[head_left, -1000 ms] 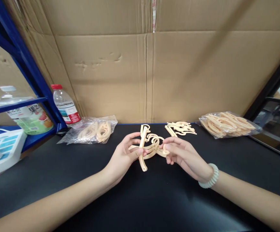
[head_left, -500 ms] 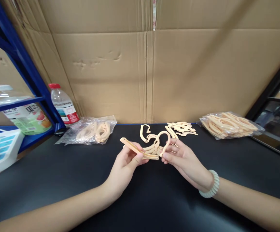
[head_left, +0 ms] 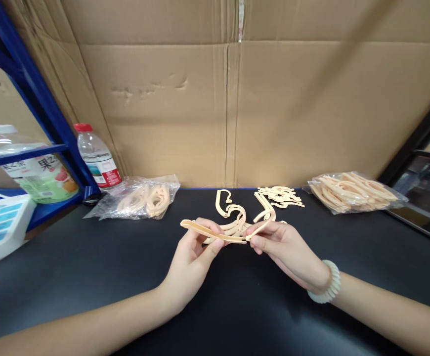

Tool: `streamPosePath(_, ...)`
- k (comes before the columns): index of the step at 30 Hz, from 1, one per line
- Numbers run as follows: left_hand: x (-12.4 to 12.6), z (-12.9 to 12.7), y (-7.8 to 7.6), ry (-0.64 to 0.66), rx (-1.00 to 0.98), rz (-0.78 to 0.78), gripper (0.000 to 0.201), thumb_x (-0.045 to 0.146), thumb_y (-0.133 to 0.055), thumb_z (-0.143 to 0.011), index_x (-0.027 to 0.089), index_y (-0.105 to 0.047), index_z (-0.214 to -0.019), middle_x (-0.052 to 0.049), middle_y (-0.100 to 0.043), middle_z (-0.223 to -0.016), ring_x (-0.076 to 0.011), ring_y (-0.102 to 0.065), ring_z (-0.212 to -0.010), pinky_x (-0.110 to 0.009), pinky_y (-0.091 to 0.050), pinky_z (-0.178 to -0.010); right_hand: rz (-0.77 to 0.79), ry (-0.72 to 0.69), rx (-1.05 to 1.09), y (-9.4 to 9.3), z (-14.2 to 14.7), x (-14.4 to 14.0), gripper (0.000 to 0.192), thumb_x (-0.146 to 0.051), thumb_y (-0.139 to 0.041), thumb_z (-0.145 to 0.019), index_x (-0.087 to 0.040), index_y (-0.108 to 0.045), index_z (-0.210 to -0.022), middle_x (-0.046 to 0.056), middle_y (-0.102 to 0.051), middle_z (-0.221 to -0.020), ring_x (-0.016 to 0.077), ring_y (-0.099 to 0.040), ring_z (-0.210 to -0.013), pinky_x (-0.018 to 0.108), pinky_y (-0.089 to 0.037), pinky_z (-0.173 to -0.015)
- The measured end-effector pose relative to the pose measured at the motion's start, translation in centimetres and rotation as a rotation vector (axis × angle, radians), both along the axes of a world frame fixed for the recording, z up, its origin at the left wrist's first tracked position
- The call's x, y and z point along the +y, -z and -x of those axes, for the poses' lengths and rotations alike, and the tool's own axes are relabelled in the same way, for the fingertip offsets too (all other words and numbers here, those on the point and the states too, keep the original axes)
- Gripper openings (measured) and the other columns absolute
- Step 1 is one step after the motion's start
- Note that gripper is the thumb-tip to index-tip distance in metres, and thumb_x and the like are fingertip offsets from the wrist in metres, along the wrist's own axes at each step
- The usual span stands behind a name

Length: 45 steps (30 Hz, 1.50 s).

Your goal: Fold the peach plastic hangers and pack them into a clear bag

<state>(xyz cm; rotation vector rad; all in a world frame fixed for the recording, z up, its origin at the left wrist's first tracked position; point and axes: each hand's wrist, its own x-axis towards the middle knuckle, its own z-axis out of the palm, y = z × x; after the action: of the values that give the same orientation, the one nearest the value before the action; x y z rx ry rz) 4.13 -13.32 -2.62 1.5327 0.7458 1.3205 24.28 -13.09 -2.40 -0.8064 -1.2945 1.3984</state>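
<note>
The left hand [head_left: 191, 258] pinches a strip [head_left: 202, 229], the right hand [head_left: 284, 248] a hook [head_left: 258, 230], just tipped from upright to nearly edge-on, its end by the strip's tip, joined or not I cannot tell; loose pieces [head_left: 280, 197] lie beyond on the table [head_left: 252, 311]

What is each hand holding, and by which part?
The left hand holds a curved strip near its middle; the right hand pinches a hook near its lower end.

Small work corner, seemingly of a workshop, black tabletop [head_left: 215, 306], cardboard sheets [head_left: 163, 109] standing behind as wall, blue rack [head_left: 22, 155] at left, loose beige hanger parts [head_left: 219, 203], clear bags [head_left: 352, 192] of similar parts
</note>
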Motion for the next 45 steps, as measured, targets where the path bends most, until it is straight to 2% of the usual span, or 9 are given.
streamPosePath(5, -0.13, 0.00, -0.14, -0.038, 0.029, -0.023, 0.007, 0.023, -0.063, -0.085, 0.020, -0.057, -0.087, -0.001, -0.055, -0.089, -0.0180, -0.059, -0.086, -0.032, -0.050, -0.081, 0.048, 0.002, -0.034, -0.26, 0.20, -0.09, 0.017, -0.033, -0.076, -0.075, -0.018, -0.067, -0.074, 0.004, -0.064, -0.092, 0.0112, -0.050, -0.070, 0.025, -0.041, -0.060)
streamPosePath(10, -0.09, 0.04, -0.15, -0.048, 0.049, -0.026, 0.005, 0.022, -0.064, -0.084, 0.020, -0.059, -0.085, 0.000, -0.056, -0.087, -0.0166, -0.057, -0.086, -0.028, -0.047, -0.080, 0.114, -0.100, -0.038, -0.52, 0.30, -0.22, 0.024, -0.039, -0.076, -0.075, -0.017, -0.066, -0.080, 0.004, -0.062, -0.085, 0.0148, -0.056, -0.076, 0.024, -0.043, -0.059)
streamPosePath(13, 0.01, 0.07, -0.09, -0.043, 0.056, 0.002, 0.007, 0.023, -0.065, -0.084, 0.020, -0.058, -0.083, 0.000, -0.056, -0.086, -0.0171, -0.056, -0.084, -0.028, -0.045, -0.078, 0.135, -0.136, -0.035, -0.45, 0.27, -0.30, 0.025, -0.039, -0.075, -0.077, -0.017, -0.066, -0.084, 0.004, -0.062, -0.087, 0.0145, -0.058, -0.076, 0.024, -0.044, -0.058)
streamPosePath(20, 0.02, -0.01, -0.20, -0.022, 0.053, 0.006, 0.008, 0.021, -0.066, -0.082, 0.019, -0.058, -0.079, -0.002, -0.058, -0.084, -0.0180, -0.056, -0.084, -0.030, -0.044, -0.078, 0.155, -0.109, -0.041, -0.26, 0.17, -0.34, 0.026, -0.038, -0.077, -0.075, -0.016, -0.063, -0.076, 0.003, -0.063, -0.077, 0.0140, -0.060, -0.072, 0.027, -0.048, -0.067)
streamPosePath(28, 0.11, 0.01, 0.06, 0.039, 0.062, -0.013, 0.008, 0.021, -0.064, -0.084, 0.020, -0.057, -0.081, 0.000, -0.055, -0.084, -0.0161, -0.055, -0.082, -0.028, -0.045, -0.076, 0.131, -0.062, -0.065, -0.16, 0.39, -0.42, 0.028, -0.040, -0.075, -0.077, -0.016, -0.061, -0.076, 0.002, -0.063, -0.071, 0.0130, -0.058, -0.068, 0.028, -0.047, -0.067)
streamPosePath(45, 0.16, -0.04, 0.00, 0.024, 0.088, 0.046, 0.011, 0.021, -0.068, -0.080, 0.018, -0.058, -0.076, -0.001, -0.055, -0.082, -0.0167, -0.055, -0.081, -0.028, -0.046, -0.073, 0.056, -0.033, -0.118, 0.24, 0.52, -0.69, 0.027, -0.040, -0.073, -0.078, -0.017, -0.058, -0.074, 0.001, -0.063, -0.066, 0.0128, -0.058, -0.063, 0.026, -0.046, -0.062)
